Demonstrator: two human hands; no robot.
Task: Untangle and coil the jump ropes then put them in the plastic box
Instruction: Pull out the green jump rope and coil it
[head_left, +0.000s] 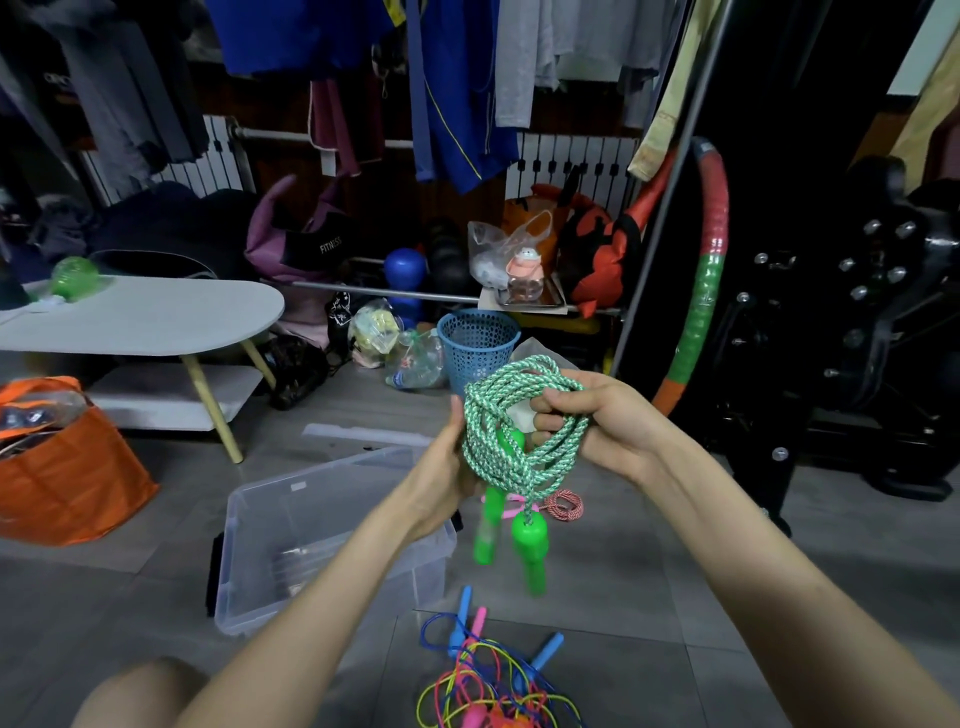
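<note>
The green-and-white braided jump rope (519, 415) is mint green flecked with white in a diagonal twist pattern. Its two plastic handles (530, 545) are solid bright green. The thin twisted rope (566, 505) is speckled red and white, with a pink handle (506, 506). The tangle of thin cords (493, 686) mixes blue, pink and yellow strands. The rectangular plastic box (260, 519) is clear and colourless. The floor tiles (675, 597) are grey, the perforated round basket (475, 343) blue, the fabric bag (67, 478) orange, and the padded hoop (701, 291) banded red, green and orange.
</note>
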